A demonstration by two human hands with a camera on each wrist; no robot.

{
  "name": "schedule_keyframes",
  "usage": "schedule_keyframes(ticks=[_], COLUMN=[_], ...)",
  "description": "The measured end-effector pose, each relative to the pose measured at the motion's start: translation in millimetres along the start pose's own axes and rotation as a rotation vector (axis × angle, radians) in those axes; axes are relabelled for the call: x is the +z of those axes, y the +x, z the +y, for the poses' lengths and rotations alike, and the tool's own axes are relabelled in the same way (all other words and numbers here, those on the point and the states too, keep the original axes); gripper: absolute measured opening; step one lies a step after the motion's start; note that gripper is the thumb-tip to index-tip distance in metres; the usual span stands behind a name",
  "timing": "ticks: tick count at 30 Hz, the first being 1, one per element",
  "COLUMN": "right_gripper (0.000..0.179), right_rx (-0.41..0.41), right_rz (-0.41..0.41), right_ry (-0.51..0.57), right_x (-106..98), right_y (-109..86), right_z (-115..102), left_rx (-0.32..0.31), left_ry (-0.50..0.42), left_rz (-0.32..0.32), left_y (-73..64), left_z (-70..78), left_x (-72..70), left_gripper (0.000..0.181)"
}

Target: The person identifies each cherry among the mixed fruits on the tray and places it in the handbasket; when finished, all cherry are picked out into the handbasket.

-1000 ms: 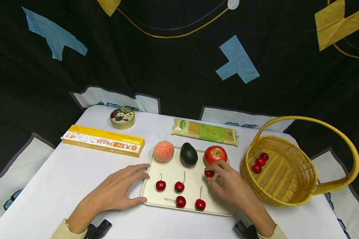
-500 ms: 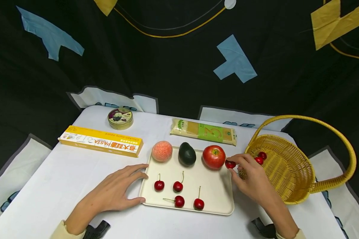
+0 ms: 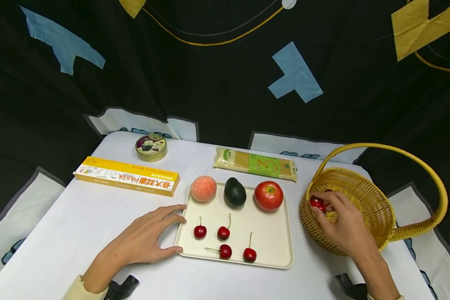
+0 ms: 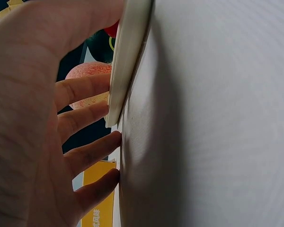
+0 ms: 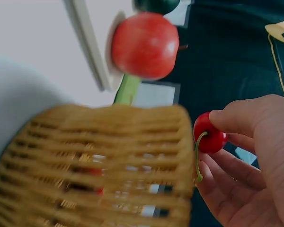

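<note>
My right hand (image 3: 345,225) is over the left part of the yellow wicker basket (image 3: 388,214), pinching a red cherry (image 5: 210,135) between thumb and fingers. Its green stem hangs down in the right wrist view. Other cherries in the basket are mostly hidden behind the hand. At the left edge of the cream tray (image 3: 270,250), my left hand (image 3: 146,237) rests with fingers spread and relaxed, thumb and fingertips right at the rim. Several stemmed cherries lie in the tray's front part, one (image 3: 200,231) nearest the left hand. A peach (image 3: 203,188), an avocado (image 3: 235,192) and a red apple (image 3: 268,196) line its back.
Behind the tray lies a pasta packet (image 3: 255,164). A yellow pasta box (image 3: 127,176) and a round tin (image 3: 151,148) stand at the back left. The basket's tall handle (image 3: 429,166) arches up on the right. White cloth (image 3: 78,225) covers the table.
My right hand has carried the cherry rightward from the tray, past the apple, to over the basket. The left hand has stayed at the tray's edge.
</note>
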State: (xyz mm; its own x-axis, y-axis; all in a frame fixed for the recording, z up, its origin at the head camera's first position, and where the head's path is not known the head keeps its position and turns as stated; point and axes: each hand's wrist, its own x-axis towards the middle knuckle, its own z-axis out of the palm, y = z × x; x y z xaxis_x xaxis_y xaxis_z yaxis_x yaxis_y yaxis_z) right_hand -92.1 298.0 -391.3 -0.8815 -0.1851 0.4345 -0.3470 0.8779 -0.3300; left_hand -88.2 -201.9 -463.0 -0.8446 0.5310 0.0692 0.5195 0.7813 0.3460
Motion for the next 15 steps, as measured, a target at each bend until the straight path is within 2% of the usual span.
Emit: schedule_keyframes(ticks=[5,11,15], right_gripper=[0.045,0.044,0.041], right_rx=[0.040,0.012,0.035], right_rz=[-0.031,-0.058,-0.106], right_ry=[-0.021,-0.030,-0.036], right_x=[-2.2,-0.3,2.4], right_y=[-4.8,-8.0,-7.1], right_z=[10.7,25.1,33.4], left_rx=[-0.001,0.006,0.005], left_ry=[0.004,-0.001,-0.007], left_rz=[0.002,0.007,0.007], left_y=[-0.2,0.1,0.0], left_z=[-0.1,0.7,1.1], left_x=[-0.3,-0.9,-2.3], left_gripper=[0.059,0.059,0.059])
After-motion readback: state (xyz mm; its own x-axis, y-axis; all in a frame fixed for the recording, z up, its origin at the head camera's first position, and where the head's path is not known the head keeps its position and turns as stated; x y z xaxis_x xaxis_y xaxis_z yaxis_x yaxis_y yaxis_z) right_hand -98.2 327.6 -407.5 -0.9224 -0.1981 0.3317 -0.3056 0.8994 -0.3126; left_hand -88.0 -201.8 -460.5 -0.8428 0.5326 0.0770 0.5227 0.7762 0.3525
